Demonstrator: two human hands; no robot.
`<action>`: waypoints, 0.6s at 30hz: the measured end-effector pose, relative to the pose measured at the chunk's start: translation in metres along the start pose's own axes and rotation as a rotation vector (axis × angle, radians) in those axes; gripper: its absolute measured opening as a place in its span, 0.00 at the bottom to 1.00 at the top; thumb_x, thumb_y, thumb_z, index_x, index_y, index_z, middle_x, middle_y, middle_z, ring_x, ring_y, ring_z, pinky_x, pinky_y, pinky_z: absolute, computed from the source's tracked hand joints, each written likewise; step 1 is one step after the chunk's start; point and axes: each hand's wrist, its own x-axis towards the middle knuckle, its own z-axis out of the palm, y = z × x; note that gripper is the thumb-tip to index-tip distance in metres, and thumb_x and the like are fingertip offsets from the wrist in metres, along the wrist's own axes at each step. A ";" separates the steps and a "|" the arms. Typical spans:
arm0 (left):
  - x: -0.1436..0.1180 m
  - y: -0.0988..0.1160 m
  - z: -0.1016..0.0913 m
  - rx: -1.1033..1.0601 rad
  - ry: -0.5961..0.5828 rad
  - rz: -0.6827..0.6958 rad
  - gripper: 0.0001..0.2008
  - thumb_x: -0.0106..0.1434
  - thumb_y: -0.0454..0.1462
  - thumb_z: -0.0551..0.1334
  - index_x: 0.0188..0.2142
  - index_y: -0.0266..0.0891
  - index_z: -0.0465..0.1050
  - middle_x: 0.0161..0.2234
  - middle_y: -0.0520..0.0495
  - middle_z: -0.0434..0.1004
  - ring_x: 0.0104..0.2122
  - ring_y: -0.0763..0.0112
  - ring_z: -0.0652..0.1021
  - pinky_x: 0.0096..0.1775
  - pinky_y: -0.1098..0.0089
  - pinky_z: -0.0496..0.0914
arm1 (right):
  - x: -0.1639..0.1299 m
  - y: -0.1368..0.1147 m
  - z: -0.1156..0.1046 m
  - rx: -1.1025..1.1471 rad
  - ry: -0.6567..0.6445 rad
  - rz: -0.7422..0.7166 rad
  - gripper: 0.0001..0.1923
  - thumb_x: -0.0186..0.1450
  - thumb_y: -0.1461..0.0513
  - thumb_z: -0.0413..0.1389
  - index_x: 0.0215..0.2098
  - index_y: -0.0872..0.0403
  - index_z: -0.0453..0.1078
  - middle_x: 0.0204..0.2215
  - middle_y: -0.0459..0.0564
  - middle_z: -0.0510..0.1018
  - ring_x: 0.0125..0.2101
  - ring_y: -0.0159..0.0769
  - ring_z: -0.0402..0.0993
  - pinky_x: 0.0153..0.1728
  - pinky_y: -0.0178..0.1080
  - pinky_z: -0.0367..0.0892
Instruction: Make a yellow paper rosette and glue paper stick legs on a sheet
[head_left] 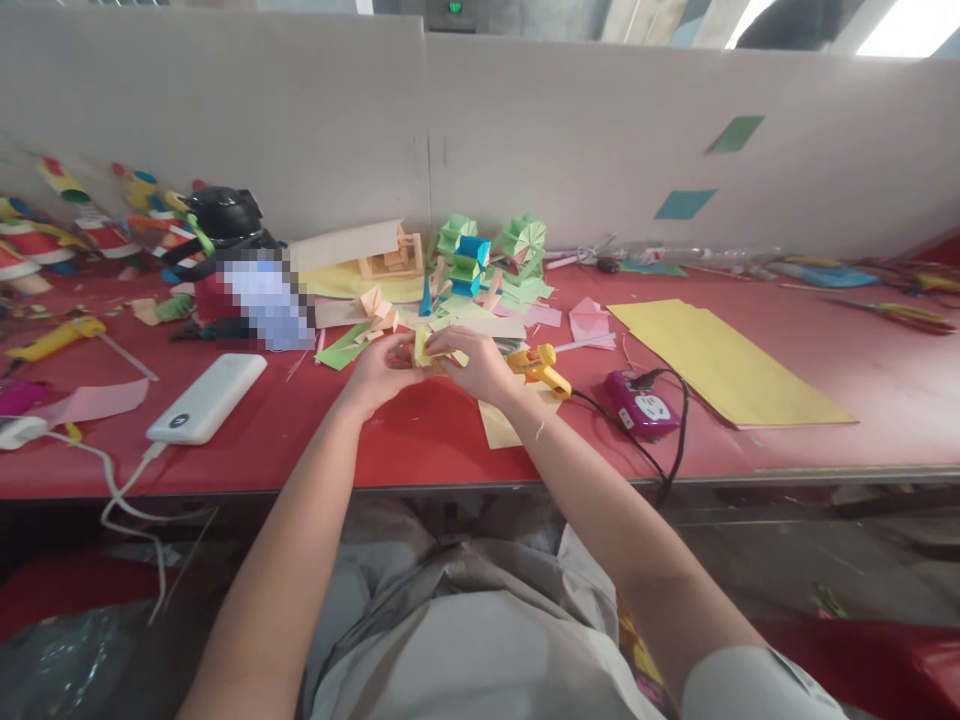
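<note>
Yellow folded paper piece [424,349] sits pinched between both hands just above the red table [420,440], a little in from its near edge and straight ahead of the person. Left hand [381,370] has its fingers closed on the piece from the left, thumb on top; right hand [477,362] is closed on it from the right, fingers curled over its upper edge. Under the right wrist lies a pale yellow sheet [501,424], flat on the table. Left of the arms, a white power bank [208,397] lies near the front edge with a white cable [120,490] trailing off the table. Just right of the right hand rests a yellow glue gun [541,367], its black cord running to a purple socket block [642,404]. Farther right a large yellow sheet stack [720,362] lies flat. Beyond the hands is a scatter of paper offcuts, with green and blue folded paper models [487,255] standing near the white partition wall [600,150]. At far left another yellow glue gun [56,338] lies on the table, with colourful paper figures [90,225] behind it against the wall.
</note>
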 end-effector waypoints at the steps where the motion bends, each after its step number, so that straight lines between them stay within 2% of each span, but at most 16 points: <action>1: 0.000 0.000 0.000 0.002 -0.002 -0.004 0.29 0.44 0.39 0.77 0.47 0.40 0.78 0.40 0.47 0.78 0.38 0.66 0.77 0.41 0.67 0.72 | 0.000 0.000 0.000 -0.003 -0.008 0.006 0.10 0.61 0.69 0.53 0.35 0.53 0.74 0.39 0.51 0.80 0.42 0.38 0.77 0.47 0.43 0.71; 6: -0.001 0.004 0.000 -0.012 -0.004 -0.036 0.34 0.42 0.39 0.78 0.51 0.38 0.76 0.43 0.44 0.79 0.41 0.61 0.79 0.43 0.65 0.74 | -0.001 0.000 -0.003 0.003 -0.045 0.035 0.12 0.59 0.70 0.51 0.36 0.53 0.73 0.40 0.51 0.80 0.43 0.39 0.77 0.48 0.44 0.71; 14: -0.003 0.006 -0.002 -0.029 -0.058 -0.041 0.33 0.44 0.40 0.78 0.51 0.39 0.77 0.39 0.44 0.81 0.40 0.60 0.80 0.43 0.62 0.76 | -0.002 -0.003 -0.005 0.018 -0.056 0.074 0.10 0.59 0.68 0.51 0.36 0.53 0.71 0.41 0.52 0.80 0.43 0.39 0.77 0.48 0.45 0.70; 18: -0.003 0.006 -0.003 -0.046 -0.065 -0.044 0.33 0.43 0.38 0.78 0.50 0.39 0.77 0.41 0.43 0.81 0.41 0.60 0.81 0.44 0.62 0.76 | -0.002 -0.006 -0.006 0.015 -0.071 0.068 0.11 0.57 0.69 0.52 0.36 0.53 0.71 0.41 0.52 0.80 0.43 0.40 0.77 0.48 0.45 0.70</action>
